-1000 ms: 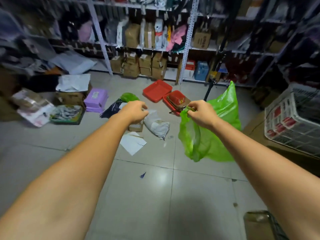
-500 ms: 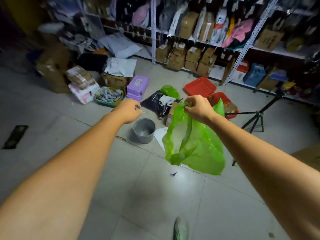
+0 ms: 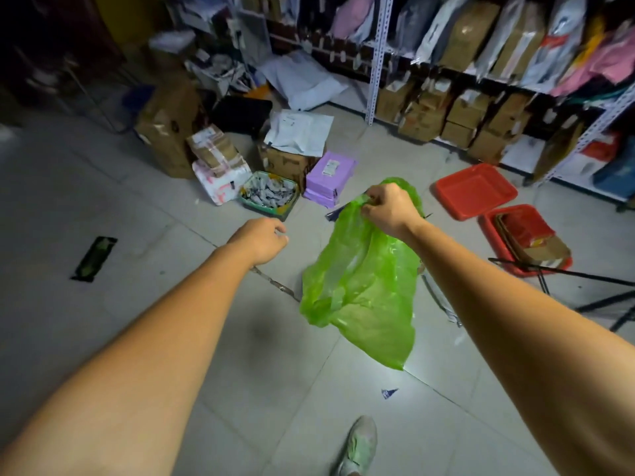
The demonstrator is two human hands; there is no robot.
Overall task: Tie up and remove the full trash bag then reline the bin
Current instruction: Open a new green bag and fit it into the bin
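Right hand [image 3: 390, 209] fingers pinch the rim of the green bag [image 3: 364, 286], which hangs above the tiled floor [image 3: 137, 321]. Left hand [image 3: 263, 240], left of the bag, is loosely curled, holding nothing. A shoe [image 3: 359, 444] stands below the bag.

You're in a stockroom: metal shelving [image 3: 377, 56] across the frame's top holds cardboard boxes [image 3: 467, 113] and bagged parcels [image 3: 443, 25], with more packages [image 3: 216, 151] piled on the tiled floor [image 3: 86, 187] at upper left.
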